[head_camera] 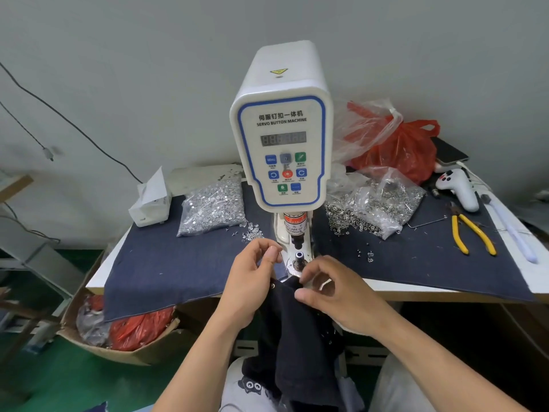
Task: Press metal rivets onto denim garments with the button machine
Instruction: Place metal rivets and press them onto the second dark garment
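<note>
A white servo button machine (282,126) stands at the middle of the table, its lower die (299,257) showing under the press head. A dark denim garment (297,337) hangs from the table's front edge down to my lap. One metal rivet (272,284) sits near its top edge. My left hand (252,281) holds the garment's upper left part, thumb and fingers curled just left of the die. My right hand (332,289) pinches the top edge on the right, just below the die.
A blue denim cloth (178,263) covers the table. A bag of silver rivets (212,206) lies left of the machine, a bag of ring parts (374,206) to the right, with loose pieces nearby. Yellow pliers (472,233), a white handheld device (459,185) and red bags (398,147) sit at the far right.
</note>
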A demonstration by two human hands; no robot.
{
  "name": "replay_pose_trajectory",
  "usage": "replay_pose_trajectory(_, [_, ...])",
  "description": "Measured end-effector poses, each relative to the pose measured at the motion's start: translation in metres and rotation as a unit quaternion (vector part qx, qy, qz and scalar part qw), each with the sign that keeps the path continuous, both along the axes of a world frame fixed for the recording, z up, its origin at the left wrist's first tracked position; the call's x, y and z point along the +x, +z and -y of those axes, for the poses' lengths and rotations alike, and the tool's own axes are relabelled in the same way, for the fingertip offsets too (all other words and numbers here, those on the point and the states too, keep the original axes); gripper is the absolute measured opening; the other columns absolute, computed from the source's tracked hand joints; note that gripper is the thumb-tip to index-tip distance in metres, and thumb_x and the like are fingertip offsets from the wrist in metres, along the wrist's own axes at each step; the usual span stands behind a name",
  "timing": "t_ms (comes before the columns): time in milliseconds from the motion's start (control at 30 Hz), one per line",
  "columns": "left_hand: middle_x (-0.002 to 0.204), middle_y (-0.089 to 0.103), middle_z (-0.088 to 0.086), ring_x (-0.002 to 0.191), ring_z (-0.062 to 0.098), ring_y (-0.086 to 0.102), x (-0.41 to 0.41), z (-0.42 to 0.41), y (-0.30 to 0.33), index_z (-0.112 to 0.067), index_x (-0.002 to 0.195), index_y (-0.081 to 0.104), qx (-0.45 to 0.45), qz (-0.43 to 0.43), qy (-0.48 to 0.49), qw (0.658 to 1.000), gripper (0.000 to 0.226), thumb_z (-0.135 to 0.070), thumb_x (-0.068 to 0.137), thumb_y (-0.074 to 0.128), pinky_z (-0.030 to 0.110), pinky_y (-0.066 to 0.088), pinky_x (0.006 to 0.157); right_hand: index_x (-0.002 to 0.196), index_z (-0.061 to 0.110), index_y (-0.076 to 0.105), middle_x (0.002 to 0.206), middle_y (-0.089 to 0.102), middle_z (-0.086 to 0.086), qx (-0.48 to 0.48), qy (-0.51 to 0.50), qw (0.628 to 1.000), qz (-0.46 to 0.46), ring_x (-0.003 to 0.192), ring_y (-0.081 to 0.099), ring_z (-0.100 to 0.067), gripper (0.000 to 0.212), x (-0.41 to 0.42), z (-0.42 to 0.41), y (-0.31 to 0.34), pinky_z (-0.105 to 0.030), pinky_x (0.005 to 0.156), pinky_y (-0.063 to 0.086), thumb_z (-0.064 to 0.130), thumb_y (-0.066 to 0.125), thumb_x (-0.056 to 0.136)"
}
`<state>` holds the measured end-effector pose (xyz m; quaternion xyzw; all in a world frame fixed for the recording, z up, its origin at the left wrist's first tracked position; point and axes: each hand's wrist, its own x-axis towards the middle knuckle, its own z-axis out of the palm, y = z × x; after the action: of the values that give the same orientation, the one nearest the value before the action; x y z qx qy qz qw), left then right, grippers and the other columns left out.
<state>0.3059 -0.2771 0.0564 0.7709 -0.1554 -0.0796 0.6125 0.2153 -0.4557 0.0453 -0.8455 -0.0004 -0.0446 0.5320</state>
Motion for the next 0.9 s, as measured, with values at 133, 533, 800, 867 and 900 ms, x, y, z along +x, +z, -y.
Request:
replay_pose_trajectory(133, [0.084, 0.066, -0.012, 0.067, 0.01, 0.055, -0.006, 0.001, 0.004, -0.034, 0.091, 0.068, -0.015, -0.024, -0.028, 0.999, 0.031, -0.018, 0.111, 0.052, 0.02, 0.044, 0.067, 0.088, 0.041, 0.063, 0.085, 0.067, 0.018, -0.027, 0.048, 0.997, -0.05, 0.074, 0.06, -0.001, 0.033, -0.014, -0.004, -0.004, -0.022, 0.072, 0.05, 0.066, 0.071, 0.068])
replay_pose_trajectory(533, [0.093, 0.068, -0.008, 0.093, 0.009, 0.062, 0.001, -0.029, 0.004, -0.032, 0.091, 0.074, 0.132, 0.033, -0.251, 0.958, 0.025, -0.056, 0.091, 0.07, 0.035, 0.048, 0.093, 0.093, 0.03, 0.067, 0.081, 0.066, 0.019, 0.043, 0.067, 0.994, -0.077, 0.074, 0.055, 0.006, 0.007, -0.005, 0.018, 0.009, -0.019, 0.074, 0.042, 0.036, 0.069, 0.097])
replay_pose_trajectory(800, [0.084, 0.059, -0.009, 0.081, 0.009, 0.052, 0.001, -0.018, -0.017, -0.025, 0.086, 0.063, 0.062, -0.041, -0.227, 0.971, 0.03, -0.044, 0.108, 0.055, 0.023, 0.044, 0.079, 0.088, 0.027, 0.066, 0.096, 0.06, 0.014, 0.012, 0.079, 0.988, -0.136, 0.086, 0.055, 0.003, 0.02, 0.011, 0.038, 0.009, -0.021, 0.086, 0.041, 0.041, 0.061, 0.101])
replay_pose_trajectory(867, [0.082, 0.055, -0.007, 0.08, 0.01, 0.049, 0.003, -0.012, -0.022, -0.021, 0.083, 0.058, 0.088, -0.058, -0.202, 0.974, 0.036, -0.041, 0.112, 0.048, 0.029, 0.042, 0.078, 0.084, 0.017, 0.065, 0.077, 0.058, 0.014, 0.084, 0.046, 0.987, -0.127, 0.07, 0.051, 0.001, 0.025, 0.016, 0.034, 0.002, -0.015, 0.068, 0.041, 0.032, 0.06, 0.103])
replay_pose_trajectory(900, [0.084, 0.054, -0.004, 0.082, 0.012, 0.049, 0.005, -0.009, -0.025, -0.013, 0.085, 0.056, 0.092, -0.065, -0.181, 0.977, 0.04, -0.04, 0.113, 0.045, 0.033, 0.041, 0.079, 0.082, 0.014, 0.064, 0.074, 0.057, 0.011, 0.105, 0.022, 0.987, -0.123, 0.067, 0.05, -0.001, 0.027, 0.018, 0.031, -0.002, -0.016, 0.063, 0.041, 0.031, 0.06, 0.103])
